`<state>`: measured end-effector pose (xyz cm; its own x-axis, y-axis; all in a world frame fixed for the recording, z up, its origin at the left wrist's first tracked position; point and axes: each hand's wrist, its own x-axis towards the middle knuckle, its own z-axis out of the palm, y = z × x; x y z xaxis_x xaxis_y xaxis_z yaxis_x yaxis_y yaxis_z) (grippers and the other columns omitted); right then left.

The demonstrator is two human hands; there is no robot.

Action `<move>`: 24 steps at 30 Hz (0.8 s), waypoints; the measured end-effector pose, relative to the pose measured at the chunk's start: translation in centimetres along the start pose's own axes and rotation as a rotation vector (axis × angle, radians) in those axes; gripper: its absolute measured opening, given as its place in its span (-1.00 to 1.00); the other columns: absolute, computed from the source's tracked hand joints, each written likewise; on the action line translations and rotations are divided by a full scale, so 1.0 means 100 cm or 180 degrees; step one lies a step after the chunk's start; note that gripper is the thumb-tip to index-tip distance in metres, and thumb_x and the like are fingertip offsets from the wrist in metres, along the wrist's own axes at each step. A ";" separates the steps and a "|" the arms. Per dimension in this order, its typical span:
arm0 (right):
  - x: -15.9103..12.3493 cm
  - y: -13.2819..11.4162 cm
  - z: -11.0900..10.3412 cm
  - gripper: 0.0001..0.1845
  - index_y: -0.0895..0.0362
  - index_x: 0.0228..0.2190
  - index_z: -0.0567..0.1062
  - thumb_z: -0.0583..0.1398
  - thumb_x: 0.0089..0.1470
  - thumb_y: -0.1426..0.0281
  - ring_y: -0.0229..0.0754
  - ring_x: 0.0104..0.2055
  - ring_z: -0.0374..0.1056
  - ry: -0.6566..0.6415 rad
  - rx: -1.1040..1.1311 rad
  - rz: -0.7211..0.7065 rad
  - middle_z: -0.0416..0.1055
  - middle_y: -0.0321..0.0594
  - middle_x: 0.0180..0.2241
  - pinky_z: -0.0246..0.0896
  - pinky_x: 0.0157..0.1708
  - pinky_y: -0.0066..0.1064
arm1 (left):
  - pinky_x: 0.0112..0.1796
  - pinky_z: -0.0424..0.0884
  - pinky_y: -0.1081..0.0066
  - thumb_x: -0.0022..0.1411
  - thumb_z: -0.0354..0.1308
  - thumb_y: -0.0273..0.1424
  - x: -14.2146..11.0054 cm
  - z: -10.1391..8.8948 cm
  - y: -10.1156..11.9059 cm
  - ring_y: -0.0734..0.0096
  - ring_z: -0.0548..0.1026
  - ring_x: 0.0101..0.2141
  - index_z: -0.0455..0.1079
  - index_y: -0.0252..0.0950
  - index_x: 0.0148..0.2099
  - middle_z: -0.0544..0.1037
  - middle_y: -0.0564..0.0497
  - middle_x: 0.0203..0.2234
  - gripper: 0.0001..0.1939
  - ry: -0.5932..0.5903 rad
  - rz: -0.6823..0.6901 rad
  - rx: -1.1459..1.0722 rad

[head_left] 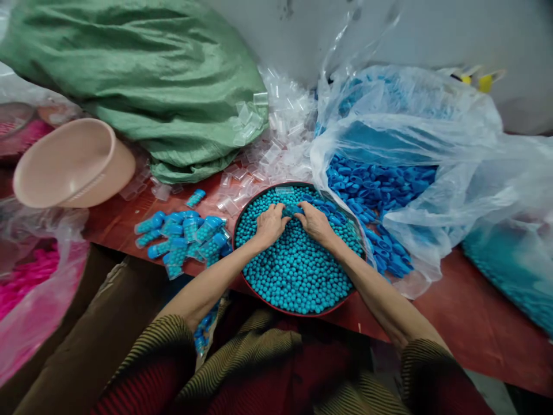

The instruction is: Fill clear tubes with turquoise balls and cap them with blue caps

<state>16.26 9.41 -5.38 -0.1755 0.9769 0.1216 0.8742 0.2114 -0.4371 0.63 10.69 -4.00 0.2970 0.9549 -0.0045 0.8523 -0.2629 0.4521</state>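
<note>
Over the far part of a round basin full of small blue balls, both my hands are closed on one small clear tube with a blue cap. My left hand pinches its left end, and my right hand grips the right end. The fingers partly cover it, so its contents are hard to make out. Several loose blue caps lie on the balls beyond my right hand. One empty clear tube rests near the far rim.
Ball-filled capped tubes are heaped left of the basin. Empty clear tubes pile up behind, beside a green sack. Blue caps spill from a plastic bag at right. A beige tub stands left.
</note>
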 end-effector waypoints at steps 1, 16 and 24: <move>0.004 0.001 0.004 -0.74 0.18 -0.11 0.34 0.01 0.18 0.38 -0.07 -0.07 0.36 -0.0029 0.0165 -0.0068 0.44 -0.02 -0.13 0.23 -0.11 -0.30 | -0.15 0.32 0.29 0.23 0.08 -0.28 0.001 0.002 -0.001 0.17 0.45 -0.14 0.33 -0.28 0.01 0.46 -0.14 -0.15 -0.68 -0.0037 -0.0030 -0.0031; -0.018 -0.007 -0.016 -0.68 0.13 -0.42 0.52 0.23 -0.10 0.13 -0.24 -0.54 0.36 0.0192 0.2967 0.0895 0.45 -0.30 -0.54 0.27 -0.58 -0.43 | -0.58 0.27 0.52 0.18 0.01 -0.36 -0.008 -0.005 0.002 0.60 0.31 -0.64 0.20 -0.28 -0.14 0.36 0.14 -0.48 -0.81 -0.1024 0.0100 -0.2515; -0.039 -0.021 -0.019 -0.72 0.10 -0.33 0.57 0.16 0.03 0.20 -0.20 -0.49 0.40 0.0315 0.2552 0.0871 0.48 -0.28 -0.54 0.32 -0.48 -0.38 | -0.66 0.21 0.55 0.13 0.03 -0.38 -0.027 -0.010 0.010 0.63 0.26 -0.70 0.11 -0.30 0.18 0.30 0.16 -0.55 -0.46 -0.1038 -0.0204 -0.3099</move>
<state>15.94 5.10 -3.24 0.0683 0.9975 -0.0194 0.2886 -0.0383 -0.9567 0.28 8.02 -2.62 0.4895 0.8410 -0.2304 0.1951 0.1519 0.9689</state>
